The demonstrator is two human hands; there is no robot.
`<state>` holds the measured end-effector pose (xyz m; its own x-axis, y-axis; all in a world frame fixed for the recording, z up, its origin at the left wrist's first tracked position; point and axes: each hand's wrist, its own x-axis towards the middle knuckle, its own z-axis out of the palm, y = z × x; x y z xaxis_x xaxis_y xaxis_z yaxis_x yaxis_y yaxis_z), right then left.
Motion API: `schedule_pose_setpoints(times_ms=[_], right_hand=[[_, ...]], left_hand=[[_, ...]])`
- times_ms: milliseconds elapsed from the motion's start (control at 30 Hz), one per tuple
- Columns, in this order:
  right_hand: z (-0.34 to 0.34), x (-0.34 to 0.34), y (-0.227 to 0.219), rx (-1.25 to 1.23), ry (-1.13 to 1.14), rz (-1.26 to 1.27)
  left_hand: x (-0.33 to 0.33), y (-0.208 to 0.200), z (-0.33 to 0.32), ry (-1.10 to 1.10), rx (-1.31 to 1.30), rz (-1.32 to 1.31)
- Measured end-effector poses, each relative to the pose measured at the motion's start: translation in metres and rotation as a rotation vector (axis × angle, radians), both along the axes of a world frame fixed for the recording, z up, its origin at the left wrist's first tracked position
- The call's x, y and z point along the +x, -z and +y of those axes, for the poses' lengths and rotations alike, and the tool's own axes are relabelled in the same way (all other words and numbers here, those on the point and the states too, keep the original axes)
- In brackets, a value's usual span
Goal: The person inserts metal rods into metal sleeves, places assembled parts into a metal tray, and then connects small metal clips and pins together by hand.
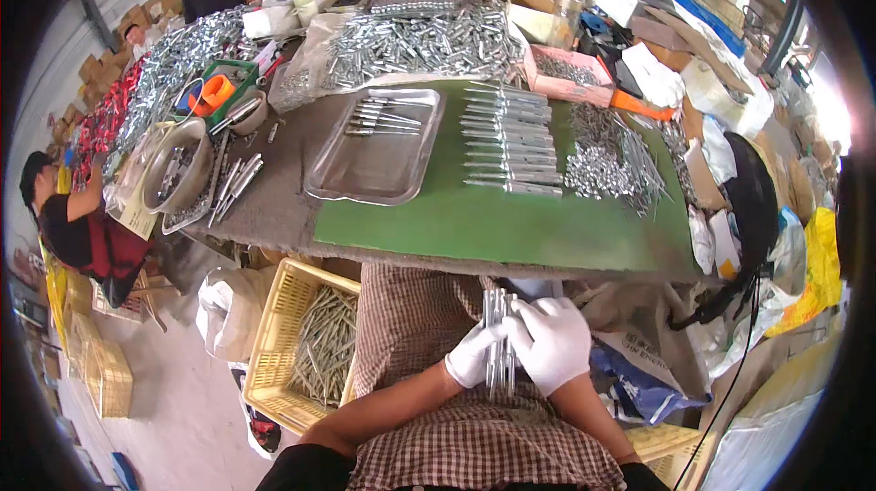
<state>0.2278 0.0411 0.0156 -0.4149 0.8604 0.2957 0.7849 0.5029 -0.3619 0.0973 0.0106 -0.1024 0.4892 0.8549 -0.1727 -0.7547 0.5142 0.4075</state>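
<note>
Over my lap, below the table's near edge, my gloved left hand (474, 356) and my gloved right hand (553, 342) close around an upright bundle of slim silver metal rods (500, 380). My right fingers press on the bundle's upper part, and my left hand wraps its side. On the green mat (438, 231) lies a column of silver metal tubes with thin pointed ends (516, 149). A shallow metal tray (370, 188) to their left holds several similar pieces (385, 119). Small shiny metal parts (595, 172) and thin pins (646, 172) are piled to the right.
A large heap of metal parts (420, 44) covers the table's far side. Bowls (175, 162) stand at left, a pink box (570, 76) at far right. A yellow crate of metal rods (283, 327) sits beside my lap. Other people (87, 217) work at left and across the table.
</note>
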Motion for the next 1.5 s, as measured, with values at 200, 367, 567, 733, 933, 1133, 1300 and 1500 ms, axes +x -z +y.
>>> schedule_pose_setpoints(times_ms=[200, 367, 567, 733, 933, 1133, 1300, 1500], right_hand=[[0.029, 0.006, -0.039, -0.120, -0.128, 0.438], [0.067, 0.003, -0.084, 0.112, -0.281, 0.626], [0.117, -0.012, -0.062, 0.067, -0.426, 0.706], [0.120, -0.025, -0.052, 0.027, -0.283, 0.852], [0.127, -0.054, -0.069, -0.129, -0.294, 1.186], [0.143, -0.095, -0.097, -0.323, -0.860, 0.887], [0.203, -0.149, -0.105, -0.375, -0.494, 0.541], [0.272, -0.227, -0.030, -0.026, -0.521, 0.032]], left_hand=[[0.008, -0.085, 0.035, -0.036, 0.209, -0.007], [0.004, -0.148, 0.105, -0.428, 1.063, 0.763], [-0.010, -0.126, 0.147, -0.793, 1.318, 1.178], [-0.014, -0.100, 0.145, -0.638, 1.085, 1.360], [-0.032, -0.118, 0.137, -0.627, 0.938, 1.248], [-0.096, -0.105, 0.106, -0.738, 0.746, 1.255], [-0.145, -0.067, 0.088, -0.713, 0.696, 1.359], [-0.142, -0.080, 0.086, -0.752, 0.665, 1.298]])
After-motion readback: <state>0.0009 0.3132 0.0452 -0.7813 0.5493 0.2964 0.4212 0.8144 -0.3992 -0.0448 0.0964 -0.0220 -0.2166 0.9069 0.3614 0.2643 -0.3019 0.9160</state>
